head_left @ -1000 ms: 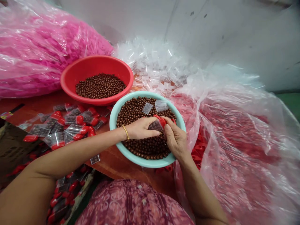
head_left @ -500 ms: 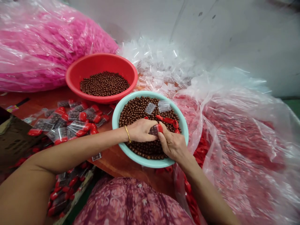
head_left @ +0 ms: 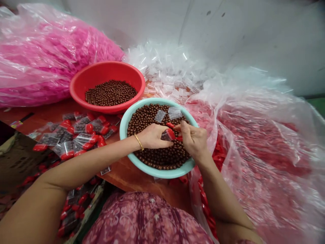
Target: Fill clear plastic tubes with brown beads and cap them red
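Left hand (head_left: 154, 136) still clasps a red-capped container (head_left: 168, 135). Right hand (head_left: 195, 138) has drawn back, half curled, contents unclear.

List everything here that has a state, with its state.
Left hand: gripping clear case
Clear case: capped red
Right hand: bent, grip unclear
Teal basin: holding many brown balls
Red basin: partly filled
Loose clear pieces: lying on balls
Piled cases: red-capped, filled
Pink bag: bulging

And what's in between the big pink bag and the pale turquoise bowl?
The red bowl, with small brown balls inside, sits between the pink bag and the turquoise bowl in the head view.
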The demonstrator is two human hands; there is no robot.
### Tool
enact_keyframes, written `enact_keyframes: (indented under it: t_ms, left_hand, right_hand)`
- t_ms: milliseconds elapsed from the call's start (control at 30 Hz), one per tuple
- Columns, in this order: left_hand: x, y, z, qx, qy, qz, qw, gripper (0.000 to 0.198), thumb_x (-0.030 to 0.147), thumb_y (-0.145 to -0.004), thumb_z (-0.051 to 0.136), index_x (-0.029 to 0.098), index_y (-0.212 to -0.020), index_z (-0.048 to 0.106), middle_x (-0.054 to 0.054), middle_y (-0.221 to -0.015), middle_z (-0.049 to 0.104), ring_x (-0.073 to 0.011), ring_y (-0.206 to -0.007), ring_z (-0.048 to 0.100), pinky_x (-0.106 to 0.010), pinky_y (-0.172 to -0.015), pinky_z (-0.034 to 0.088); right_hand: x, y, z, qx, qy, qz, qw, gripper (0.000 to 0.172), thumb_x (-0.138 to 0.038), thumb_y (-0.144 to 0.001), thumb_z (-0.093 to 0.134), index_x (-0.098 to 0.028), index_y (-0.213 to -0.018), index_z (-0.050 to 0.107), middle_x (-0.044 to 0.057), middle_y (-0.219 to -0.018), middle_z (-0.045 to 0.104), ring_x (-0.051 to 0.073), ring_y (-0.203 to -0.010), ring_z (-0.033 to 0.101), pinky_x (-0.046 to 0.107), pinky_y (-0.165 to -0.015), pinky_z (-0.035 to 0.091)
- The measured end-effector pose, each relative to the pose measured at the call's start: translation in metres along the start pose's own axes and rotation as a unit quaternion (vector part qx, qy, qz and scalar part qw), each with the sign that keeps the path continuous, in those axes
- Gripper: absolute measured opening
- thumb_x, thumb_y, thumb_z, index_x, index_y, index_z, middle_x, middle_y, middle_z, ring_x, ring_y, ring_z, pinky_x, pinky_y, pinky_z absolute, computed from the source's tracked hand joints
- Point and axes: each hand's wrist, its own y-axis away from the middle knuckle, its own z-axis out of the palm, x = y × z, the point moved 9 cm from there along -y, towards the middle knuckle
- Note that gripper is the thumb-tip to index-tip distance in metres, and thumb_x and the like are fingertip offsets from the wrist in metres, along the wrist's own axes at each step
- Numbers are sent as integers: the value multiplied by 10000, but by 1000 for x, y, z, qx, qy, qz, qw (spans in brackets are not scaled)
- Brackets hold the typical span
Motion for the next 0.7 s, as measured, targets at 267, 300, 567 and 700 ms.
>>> enact_keyframes:
  t_ms: [267,300,567,700]
  left_hand:
    - [8,4,19,-88,-191,10,978,229,346,-733,547,146,-800,636,-43,-703,669,-176,-629,611,-240,-558,417]
    - [9,5,21,-96,-209,10,973,246,344,-735,546,139,-833,640,-60,-731,683,-192,-653,627,-252,-570,433]
    - [7,10,22,-68,-269,30,960,253,338,-740,544,130,-847,640,-89,-730,694,-229,-670,653,-303,-610,480]
    - [19,9,13,1,-250,76,965,234,367,-740,547,147,-762,623,-63,-681,676,-201,-637,634,-274,-581,452]
  right_hand:
    - [2,-4,68,-151,-314,109,931,781,-663,-848,-27,-247,-1437,273,48,-1345,497,171,-1238,472,341,-1043,366]
    - [-1,-2,71,-170,-319,101,927,770,-667,-848,-14,-256,-1455,224,29,-1441,395,170,-1327,369,350,-1111,278]
    - [-9,4,76,-199,-340,92,915,813,-727,-821,125,-232,-1460,217,12,-1545,189,174,-1429,126,378,-1178,46]
    - [-18,-3,60,-149,-469,94,865,821,-712,-802,-28,-276,-1424,285,34,-1452,397,202,-1368,312,459,-1116,235]
